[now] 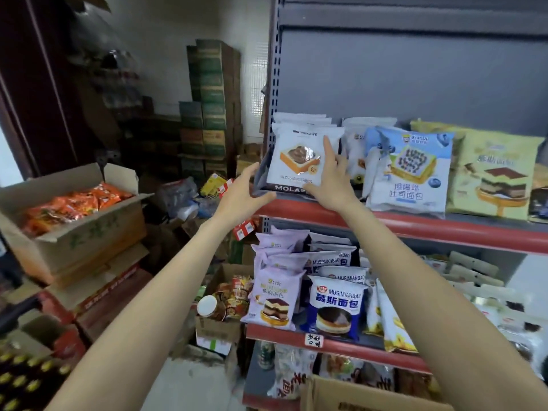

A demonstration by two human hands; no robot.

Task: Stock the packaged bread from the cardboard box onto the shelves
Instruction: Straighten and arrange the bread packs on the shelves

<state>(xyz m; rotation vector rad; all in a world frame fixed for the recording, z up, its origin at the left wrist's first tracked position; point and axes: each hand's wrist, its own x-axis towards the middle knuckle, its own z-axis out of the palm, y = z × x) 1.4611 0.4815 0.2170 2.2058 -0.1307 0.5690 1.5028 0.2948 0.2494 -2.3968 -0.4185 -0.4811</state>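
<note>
A white bread package (299,157) with a chocolate toast picture stands at the front of a row of like packs at the left end of the upper red-edged shelf (415,226). My left hand (246,191) touches the pack's lower left corner with straight fingers. My right hand (332,179) lies flat on the pack's right side, index finger pointing up. An open cardboard box (355,396) shows at the bottom edge below the shelves; its contents are hidden.
Blue-and-white toast packs (412,170) and yellow cake packs (492,176) fill the shelf to the right. The lower shelf (296,333) holds purple and blue bread packs. At left, an open box of orange snack bags (74,203) sits on stacked cartons; green cartons (213,93) stand behind.
</note>
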